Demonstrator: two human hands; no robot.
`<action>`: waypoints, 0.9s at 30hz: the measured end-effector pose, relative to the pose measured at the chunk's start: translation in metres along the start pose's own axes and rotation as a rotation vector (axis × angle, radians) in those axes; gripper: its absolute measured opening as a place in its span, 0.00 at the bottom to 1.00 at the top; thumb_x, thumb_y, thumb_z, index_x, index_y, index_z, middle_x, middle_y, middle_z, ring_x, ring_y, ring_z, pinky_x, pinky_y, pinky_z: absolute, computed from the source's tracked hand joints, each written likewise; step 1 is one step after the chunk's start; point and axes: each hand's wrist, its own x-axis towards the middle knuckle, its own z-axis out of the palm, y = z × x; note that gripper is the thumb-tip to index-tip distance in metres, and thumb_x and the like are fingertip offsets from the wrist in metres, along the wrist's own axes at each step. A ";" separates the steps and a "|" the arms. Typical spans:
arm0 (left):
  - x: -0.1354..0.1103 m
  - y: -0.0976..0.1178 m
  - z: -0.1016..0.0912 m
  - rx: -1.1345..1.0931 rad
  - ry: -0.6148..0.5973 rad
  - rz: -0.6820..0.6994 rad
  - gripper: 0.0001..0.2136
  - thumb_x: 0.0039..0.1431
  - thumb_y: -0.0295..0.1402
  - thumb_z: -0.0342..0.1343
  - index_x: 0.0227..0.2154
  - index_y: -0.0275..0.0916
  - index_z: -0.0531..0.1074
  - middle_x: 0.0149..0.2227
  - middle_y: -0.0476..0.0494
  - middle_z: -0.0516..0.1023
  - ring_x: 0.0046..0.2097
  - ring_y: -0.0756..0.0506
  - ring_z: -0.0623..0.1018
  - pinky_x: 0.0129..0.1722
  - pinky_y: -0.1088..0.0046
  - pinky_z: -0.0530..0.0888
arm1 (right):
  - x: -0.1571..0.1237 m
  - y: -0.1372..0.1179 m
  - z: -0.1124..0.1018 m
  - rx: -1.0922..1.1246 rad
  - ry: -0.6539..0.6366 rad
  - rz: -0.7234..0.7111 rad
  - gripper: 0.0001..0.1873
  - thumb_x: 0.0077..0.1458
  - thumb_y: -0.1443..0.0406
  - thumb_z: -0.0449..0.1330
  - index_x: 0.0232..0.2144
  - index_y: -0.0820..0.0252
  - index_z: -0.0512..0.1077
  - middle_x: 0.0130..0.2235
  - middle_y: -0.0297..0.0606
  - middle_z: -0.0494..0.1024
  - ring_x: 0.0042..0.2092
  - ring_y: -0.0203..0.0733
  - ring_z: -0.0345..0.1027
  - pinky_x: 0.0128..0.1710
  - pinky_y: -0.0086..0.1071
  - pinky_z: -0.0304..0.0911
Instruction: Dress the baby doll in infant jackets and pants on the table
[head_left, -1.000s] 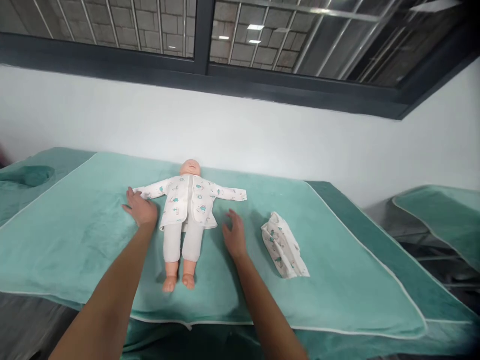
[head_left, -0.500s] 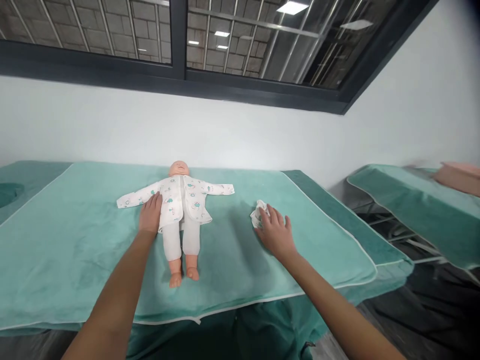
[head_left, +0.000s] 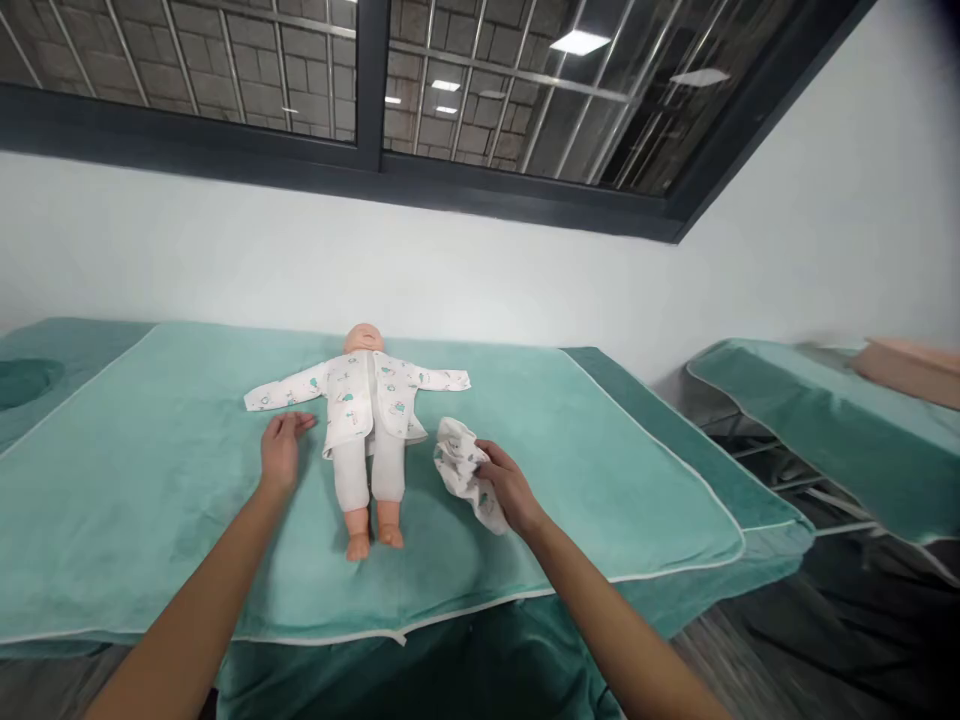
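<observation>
A baby doll (head_left: pixel 364 338) lies face up, head toward the wall, its arms spread in a white jacket (head_left: pixel 349 405) with small green prints. White cloth covers its legs down to the bare feet. My left hand (head_left: pixel 282 448) is just below the sleeve on the left, apart from the doll's body, with fingers loosely stretched and nothing in them. To the right of the doll, my right hand (head_left: pixel 511 488) grips a crumpled white printed baby garment (head_left: pixel 459 462) by its side. Its folds hide what kind of garment it is.
A green padded sheet (head_left: pixel 600 480) with white piping covers the table under the doll. The white wall (head_left: pixel 487 280) and a dark window frame (head_left: pixel 525 205) stand behind. On the right is another green-covered table (head_left: pixel 810 430) with a pinkish box-like object (head_left: pixel 911 370).
My right hand has picked up the crumpled garment and brought it left, nearer the doll. My left hand has come off the doll's side and moved slightly left and down.
</observation>
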 end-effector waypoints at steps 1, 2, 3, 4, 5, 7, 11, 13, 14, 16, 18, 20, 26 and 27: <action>-0.011 0.008 -0.001 -0.026 -0.014 -0.038 0.14 0.61 0.45 0.52 0.35 0.37 0.71 0.39 0.39 0.81 0.40 0.44 0.81 0.47 0.63 0.77 | -0.004 -0.010 0.019 0.130 -0.068 0.025 0.26 0.40 0.64 0.53 0.46 0.58 0.72 0.40 0.38 0.81 0.38 0.48 0.73 0.37 0.37 0.69; -0.023 0.017 -0.001 -0.011 -0.057 -0.048 0.15 0.60 0.45 0.55 0.35 0.37 0.72 0.39 0.39 0.81 0.39 0.44 0.80 0.45 0.64 0.77 | -0.008 -0.022 0.036 0.232 -0.119 0.028 0.28 0.39 0.65 0.53 0.46 0.58 0.72 0.40 0.38 0.81 0.38 0.48 0.73 0.37 0.37 0.69; -0.036 0.027 0.001 0.022 -0.126 -0.038 0.16 0.59 0.47 0.56 0.35 0.37 0.74 0.38 0.40 0.81 0.37 0.45 0.79 0.44 0.65 0.76 | -0.011 -0.033 0.052 0.306 -0.158 0.017 0.29 0.38 0.65 0.53 0.47 0.59 0.72 0.41 0.38 0.81 0.39 0.49 0.73 0.38 0.37 0.69; -0.051 0.038 0.003 0.034 -0.201 -0.028 0.18 0.59 0.50 0.56 0.35 0.37 0.75 0.37 0.40 0.80 0.36 0.45 0.78 0.42 0.65 0.76 | -0.014 -0.045 0.066 0.362 -0.191 0.002 0.30 0.38 0.66 0.53 0.48 0.58 0.71 0.41 0.39 0.81 0.40 0.50 0.73 0.39 0.38 0.69; -0.065 0.050 0.006 0.025 -0.299 -0.026 0.20 0.61 0.52 0.55 0.35 0.37 0.75 0.37 0.40 0.80 0.36 0.44 0.78 0.42 0.65 0.75 | -0.017 -0.055 0.078 0.406 -0.227 -0.010 0.31 0.38 0.66 0.53 0.49 0.58 0.71 0.42 0.39 0.80 0.41 0.51 0.74 0.40 0.39 0.70; -0.092 0.073 0.012 -0.006 -0.525 -0.067 0.23 0.62 0.54 0.53 0.40 0.38 0.77 0.39 0.39 0.81 0.40 0.43 0.79 0.44 0.65 0.75 | -0.021 -0.071 0.095 0.466 -0.294 -0.018 0.31 0.38 0.65 0.53 0.49 0.57 0.70 0.42 0.40 0.80 0.42 0.52 0.73 0.40 0.42 0.71; -0.126 0.105 0.014 -0.053 -0.867 -0.072 0.25 0.58 0.51 0.60 0.51 0.40 0.75 0.52 0.37 0.79 0.52 0.38 0.77 0.55 0.61 0.72 | -0.028 -0.088 0.108 0.491 -0.407 -0.006 0.31 0.36 0.64 0.54 0.48 0.57 0.69 0.39 0.41 0.79 0.41 0.53 0.73 0.39 0.45 0.71; -0.132 0.111 0.013 -0.165 -0.923 -0.180 0.29 0.60 0.56 0.56 0.55 0.39 0.73 0.53 0.35 0.79 0.54 0.36 0.77 0.55 0.59 0.72 | -0.031 -0.093 0.105 0.488 -0.476 0.000 0.32 0.36 0.64 0.55 0.48 0.58 0.69 0.37 0.40 0.78 0.40 0.53 0.72 0.37 0.45 0.71; -0.132 0.112 0.012 -0.249 -0.926 -0.250 0.33 0.60 0.60 0.51 0.56 0.39 0.72 0.53 0.34 0.79 0.54 0.36 0.77 0.54 0.59 0.73 | -0.033 -0.094 0.102 0.483 -0.520 0.005 0.32 0.35 0.64 0.56 0.48 0.58 0.70 0.36 0.39 0.78 0.38 0.52 0.72 0.37 0.44 0.70; -0.132 0.114 0.014 -0.404 -0.897 -0.345 0.38 0.60 0.65 0.44 0.58 0.39 0.70 0.54 0.33 0.78 0.54 0.36 0.77 0.53 0.59 0.74 | -0.037 -0.096 0.095 0.444 -0.628 -0.004 0.29 0.35 0.65 0.58 0.46 0.58 0.72 0.35 0.36 0.77 0.37 0.49 0.71 0.36 0.42 0.69; -0.131 0.119 0.018 -0.481 -0.840 -0.359 0.34 0.59 0.61 0.52 0.59 0.41 0.69 0.55 0.36 0.78 0.55 0.37 0.77 0.53 0.62 0.74 | -0.040 -0.093 0.090 0.305 -0.776 -0.065 0.22 0.37 0.66 0.60 0.40 0.59 0.74 0.34 0.34 0.76 0.36 0.46 0.69 0.39 0.39 0.68; -0.132 0.128 0.023 -0.501 -0.776 -0.350 0.30 0.54 0.47 0.66 0.58 0.44 0.69 0.54 0.40 0.78 0.52 0.40 0.79 0.50 0.66 0.75 | -0.044 -0.086 0.086 0.071 -0.909 -0.172 0.16 0.40 0.69 0.59 0.36 0.59 0.75 0.34 0.33 0.75 0.37 0.43 0.68 0.42 0.38 0.67; -0.138 0.154 0.029 -0.646 -0.636 -0.294 0.22 0.43 0.22 0.67 0.43 0.41 0.73 0.34 0.52 0.78 0.31 0.51 0.76 0.31 0.77 0.73 | -0.055 -0.056 0.073 -0.383 -0.811 -0.352 0.17 0.56 0.67 0.58 0.49 0.55 0.74 0.52 0.42 0.78 0.55 0.53 0.70 0.61 0.50 0.60; -0.139 0.156 0.028 -0.656 -0.626 -0.283 0.20 0.44 0.21 0.67 0.42 0.40 0.73 0.33 0.52 0.77 0.30 0.52 0.75 0.30 0.77 0.72 | -0.056 -0.054 0.070 -0.398 -0.740 -0.391 0.18 0.58 0.64 0.59 0.52 0.54 0.73 0.56 0.43 0.76 0.59 0.55 0.67 0.64 0.51 0.56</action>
